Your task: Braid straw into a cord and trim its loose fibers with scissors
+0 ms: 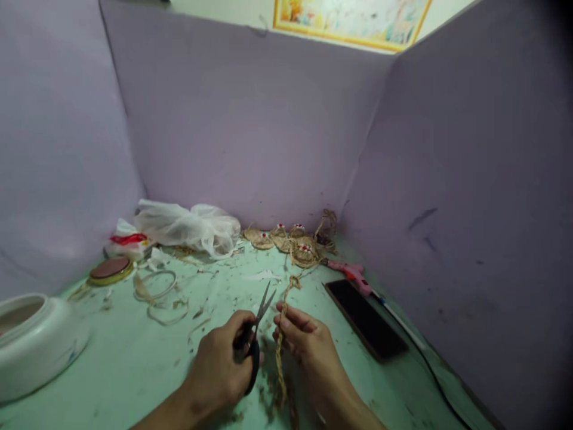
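Note:
My left hand [226,361] is closed round the black handles of a pair of scissors [262,310], whose blades point up and stand slightly apart. Just to the right, my right hand [308,343] pinches a braided straw cord [280,352] between thumb and fingers. The cord hangs down toward the front of the green table [147,370] and ends above in a small loop. A narrow gap separates the blades from the cord.
Several woven straw pieces [304,254] with red and white trims lie at the back, near a pink glue gun [351,273]. A phone [367,319] lies right, a white pot [40,346] left. Plastic bags [188,227] and a round lid [111,270] sit back left.

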`<state>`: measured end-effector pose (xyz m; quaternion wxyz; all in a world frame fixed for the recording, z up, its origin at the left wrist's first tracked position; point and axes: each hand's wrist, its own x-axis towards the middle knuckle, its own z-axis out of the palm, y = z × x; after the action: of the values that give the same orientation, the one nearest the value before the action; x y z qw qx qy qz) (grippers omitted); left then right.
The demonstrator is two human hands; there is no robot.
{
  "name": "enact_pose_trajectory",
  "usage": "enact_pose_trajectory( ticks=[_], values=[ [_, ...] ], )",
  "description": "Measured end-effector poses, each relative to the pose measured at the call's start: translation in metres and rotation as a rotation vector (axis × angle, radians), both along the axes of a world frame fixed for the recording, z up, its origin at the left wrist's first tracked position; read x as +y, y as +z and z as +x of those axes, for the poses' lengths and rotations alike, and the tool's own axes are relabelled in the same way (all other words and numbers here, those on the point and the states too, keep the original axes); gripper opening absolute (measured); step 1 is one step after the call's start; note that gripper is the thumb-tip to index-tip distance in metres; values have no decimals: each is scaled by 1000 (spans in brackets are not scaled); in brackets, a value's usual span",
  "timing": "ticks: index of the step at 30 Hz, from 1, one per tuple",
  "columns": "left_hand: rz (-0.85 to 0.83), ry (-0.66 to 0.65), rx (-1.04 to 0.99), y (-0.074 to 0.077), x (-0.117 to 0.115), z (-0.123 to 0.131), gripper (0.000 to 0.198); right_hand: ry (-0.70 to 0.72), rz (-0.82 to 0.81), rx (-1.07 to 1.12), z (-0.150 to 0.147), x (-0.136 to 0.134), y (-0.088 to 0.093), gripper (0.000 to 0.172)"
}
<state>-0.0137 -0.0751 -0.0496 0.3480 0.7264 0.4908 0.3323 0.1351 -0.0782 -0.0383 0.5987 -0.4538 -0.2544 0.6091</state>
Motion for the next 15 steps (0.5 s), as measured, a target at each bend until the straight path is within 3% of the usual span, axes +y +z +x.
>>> enact_pose_trajectory(
  ticks=[6,15],
  values=[
    [420,-73,412,-2,15,-17,49,69,24,84,-1,3,-3,34],
    [532,-67,552,-10,22,-20,53,115,32,-8,2,1,-1,14]
  ],
)
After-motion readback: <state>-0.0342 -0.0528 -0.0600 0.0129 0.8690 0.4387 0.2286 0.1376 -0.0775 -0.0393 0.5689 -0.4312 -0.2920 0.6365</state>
